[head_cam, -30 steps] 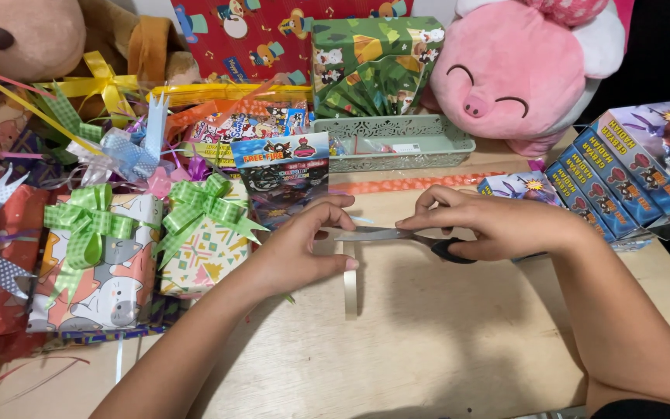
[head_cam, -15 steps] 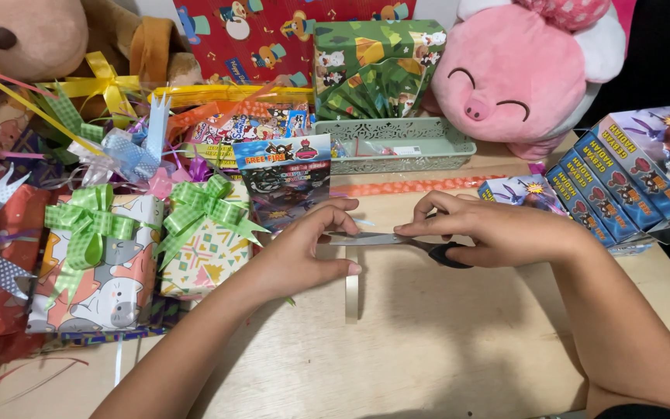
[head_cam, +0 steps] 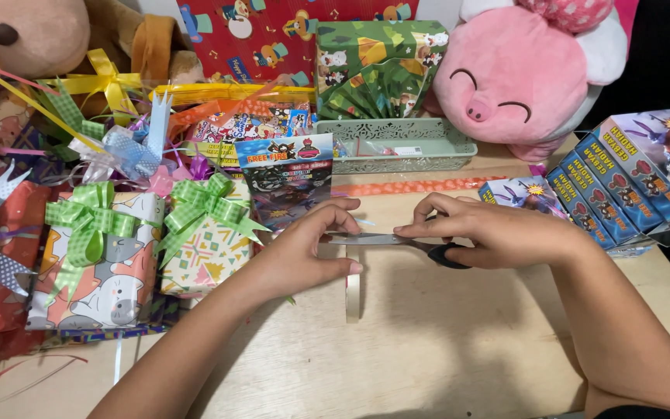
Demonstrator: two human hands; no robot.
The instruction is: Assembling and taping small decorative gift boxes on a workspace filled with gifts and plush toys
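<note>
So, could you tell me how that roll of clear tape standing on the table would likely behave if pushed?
The roll of clear tape stands on its thin edge, so it would probably roll or topple. It looks light, a narrow ring. The left hand touches it and may be steadying it.

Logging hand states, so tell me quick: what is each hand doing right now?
Left hand: closed on a tape roll, fingertips at the scissors blade.
Right hand: closed on the scissors.

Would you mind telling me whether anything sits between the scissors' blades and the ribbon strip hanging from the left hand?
Nothing visible does: the scissors, in the right hand, meet the pale ribbon strip directly below the left hand.
</note>
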